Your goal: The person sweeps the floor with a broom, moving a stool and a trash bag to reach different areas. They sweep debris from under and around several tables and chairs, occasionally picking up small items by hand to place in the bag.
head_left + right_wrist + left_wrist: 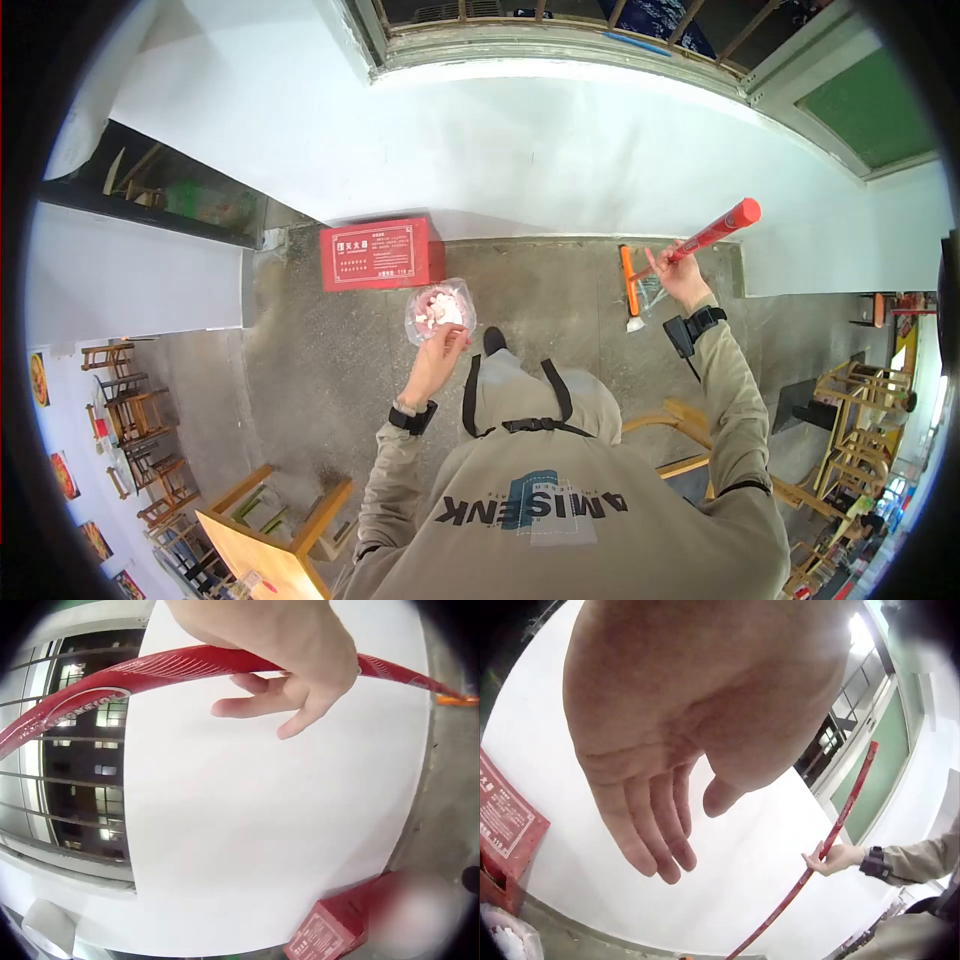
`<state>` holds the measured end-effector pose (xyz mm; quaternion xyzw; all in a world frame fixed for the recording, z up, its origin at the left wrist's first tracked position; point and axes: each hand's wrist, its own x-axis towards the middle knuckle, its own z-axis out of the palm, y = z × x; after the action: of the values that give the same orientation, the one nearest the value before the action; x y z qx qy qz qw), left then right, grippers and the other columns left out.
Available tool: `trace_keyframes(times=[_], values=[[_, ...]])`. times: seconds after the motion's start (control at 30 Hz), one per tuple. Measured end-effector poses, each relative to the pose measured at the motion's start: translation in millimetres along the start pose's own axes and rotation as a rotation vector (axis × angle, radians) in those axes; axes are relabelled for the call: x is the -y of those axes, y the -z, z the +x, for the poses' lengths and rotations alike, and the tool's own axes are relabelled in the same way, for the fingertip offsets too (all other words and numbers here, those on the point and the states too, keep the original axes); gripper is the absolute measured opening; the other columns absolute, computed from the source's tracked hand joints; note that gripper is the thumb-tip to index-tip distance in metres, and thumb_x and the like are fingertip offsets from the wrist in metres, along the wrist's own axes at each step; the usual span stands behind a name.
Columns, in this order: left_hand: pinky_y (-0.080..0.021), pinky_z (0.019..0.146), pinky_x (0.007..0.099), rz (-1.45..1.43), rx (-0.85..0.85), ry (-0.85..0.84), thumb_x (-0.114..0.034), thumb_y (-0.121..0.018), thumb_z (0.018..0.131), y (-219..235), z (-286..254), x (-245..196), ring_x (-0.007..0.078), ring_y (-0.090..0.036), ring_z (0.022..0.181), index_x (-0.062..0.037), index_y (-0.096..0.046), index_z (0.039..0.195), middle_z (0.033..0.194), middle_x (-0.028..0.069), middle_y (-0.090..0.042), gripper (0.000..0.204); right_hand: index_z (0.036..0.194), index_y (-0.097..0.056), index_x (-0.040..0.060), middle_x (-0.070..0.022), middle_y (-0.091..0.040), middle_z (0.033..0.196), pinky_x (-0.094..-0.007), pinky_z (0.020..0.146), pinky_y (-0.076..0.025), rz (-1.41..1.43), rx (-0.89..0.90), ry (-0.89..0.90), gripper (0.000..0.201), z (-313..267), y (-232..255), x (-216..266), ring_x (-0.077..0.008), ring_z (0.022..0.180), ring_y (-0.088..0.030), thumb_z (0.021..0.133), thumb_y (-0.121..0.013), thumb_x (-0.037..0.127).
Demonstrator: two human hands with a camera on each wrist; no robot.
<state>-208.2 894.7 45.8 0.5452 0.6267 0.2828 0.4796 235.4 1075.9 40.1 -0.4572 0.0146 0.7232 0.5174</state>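
My right hand [684, 278] grips a long red pole [712, 232] at the upper part of its shaft, with some fingers held out away from it. The pole runs down to an orange head [629, 280] on the floor by the wall. In the right wrist view the hand [289, 656] lies across the red shaft [187, 664]. My left hand [436, 362] holds nothing; its fingers hang loosely bent in the left wrist view. Under it in the head view stands a plastic-lined bin [462, 290] with crumpled white paper inside.
A red fire extinguisher box [370, 255] stands against the white wall [480, 150] beside the bin. A wooden table [255, 555] is at the lower left, and a wooden chair [685, 425] is behind me on the right. Barred windows open above the wall.
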Motion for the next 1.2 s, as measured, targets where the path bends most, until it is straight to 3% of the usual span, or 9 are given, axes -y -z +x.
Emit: trace_keyframes(times=[0.17, 0.23, 0.3, 0.37, 0.57, 0.8, 0.93, 1.1, 1.2], values=[[-0.048, 0.069, 0.0337, 0.091, 0.079, -0.018, -0.019, -0.05, 0.089, -2, 32, -9, 0.0271, -0.063, 0.08, 0.0003, -0.052, 0.1, 0.084, 0.0144, -0.064, 0.023, 0.073, -0.043, 0.0073, -0.0015, -0.046, 0.057, -0.0396, 0.099, -0.041, -0.088, -0.043, -0.032, 0.02, -12, -72, 2, -0.0132, 0.055, -0.052, 0.091, -0.045, 0.015], [-0.048, 0.069, 0.0338, -0.015, 0.105, -0.032, -0.019, -0.05, 0.089, -9, 37, -9, 0.0278, -0.063, 0.08, 0.0013, -0.052, 0.101, 0.084, 0.0161, -0.063, 0.024, 0.07, -0.042, 0.0089, 0.0012, -0.042, 0.055, -0.0408, 0.098, -0.042, -0.024, 0.088, -0.211, 0.02, -2, -79, 3, -0.0109, 0.054, -0.049, 0.088, -0.05, 0.013], [-0.048, 0.069, 0.0344, 0.008, 0.075, -0.003, -0.02, -0.05, 0.089, -9, 37, -17, 0.0281, -0.063, 0.08, 0.0012, -0.052, 0.102, 0.085, 0.0168, -0.063, 0.025, 0.069, -0.041, 0.0082, 0.0017, -0.04, 0.056, -0.0399, 0.097, -0.042, -0.04, 0.072, -0.211, 0.019, 2, -92, -8, -0.0099, 0.053, -0.048, 0.086, -0.05, 0.007], [-0.048, 0.069, 0.035, 0.025, 0.059, 0.01, -0.02, -0.051, 0.088, -17, 40, -26, 0.0283, -0.063, 0.08, 0.001, -0.051, 0.104, 0.085, 0.0176, -0.063, 0.026, 0.069, -0.042, 0.0061, 0.0016, -0.039, 0.057, -0.0383, 0.097, -0.042, 0.177, 0.113, -0.486, 0.016, 9, -93, -20, -0.0099, 0.053, -0.047, 0.084, -0.049, 0.003], [-0.048, 0.07, 0.0372, 0.135, -0.072, 0.168, -0.023, -0.051, 0.088, -55, 29, -34, 0.0311, -0.063, 0.082, -0.0006, -0.049, 0.108, 0.09, 0.0193, -0.063, 0.031, 0.073, -0.044, -0.0005, -0.0016, -0.039, 0.057, -0.036, 0.096, -0.043, 0.283, 0.209, -0.648, 0.01, 16, -115, -37, -0.0132, 0.055, -0.047, 0.082, -0.049, -0.001], [-0.048, 0.07, 0.0365, 0.095, -0.076, 0.299, -0.023, -0.05, 0.088, -128, 26, -84, 0.0292, -0.063, 0.083, -0.0022, -0.048, 0.112, 0.09, 0.0159, -0.064, 0.031, 0.082, -0.049, -0.0082, -0.0045, -0.042, 0.059, -0.0371, 0.091, -0.044, 0.702, 0.217, -0.69, 0.007, 131, -13, -44, -0.016, 0.055, -0.044, 0.078, -0.051, -0.002], [-0.047, 0.071, 0.0359, 0.12, -0.021, 0.27, -0.023, -0.049, 0.089, -153, 33, -107, 0.0282, -0.063, 0.082, -0.0026, -0.048, 0.112, 0.09, 0.0158, -0.063, 0.031, 0.085, -0.05, -0.0065, -0.0054, -0.044, 0.061, -0.0386, 0.087, -0.044, 0.861, 0.125, -0.616, 0.01, 160, 42, 14, -0.0148, 0.053, -0.04, 0.077, -0.05, -0.002], [-0.047, 0.069, 0.0354, 0.16, -0.025, 0.235, -0.024, -0.05, 0.088, -167, 51, -124, 0.0282, -0.062, 0.079, -0.0031, -0.047, 0.113, 0.087, 0.016, -0.062, 0.032, 0.078, -0.048, -0.002, -0.0047, -0.043, 0.063, -0.0365, 0.08, -0.047, 1.08, 0.021, -0.455, 0.003, 198, 154, 94, -0.0126, 0.05, -0.034, 0.075, -0.047, -0.003], [-0.047, 0.068, 0.0348, 0.2, -0.008, 0.205, -0.023, -0.05, 0.088, -172, 64, -129, 0.0273, -0.062, 0.078, -0.0031, -0.047, 0.113, 0.086, 0.0161, -0.062, 0.032, 0.075, -0.048, -0.0017, -0.0058, -0.045, 0.066, -0.0323, 0.073, -0.047, 1.064, 0.048, -0.414, 0.001, 184, 195, 143, -0.0129, 0.053, -0.037, 0.074, -0.048, -0.002]])
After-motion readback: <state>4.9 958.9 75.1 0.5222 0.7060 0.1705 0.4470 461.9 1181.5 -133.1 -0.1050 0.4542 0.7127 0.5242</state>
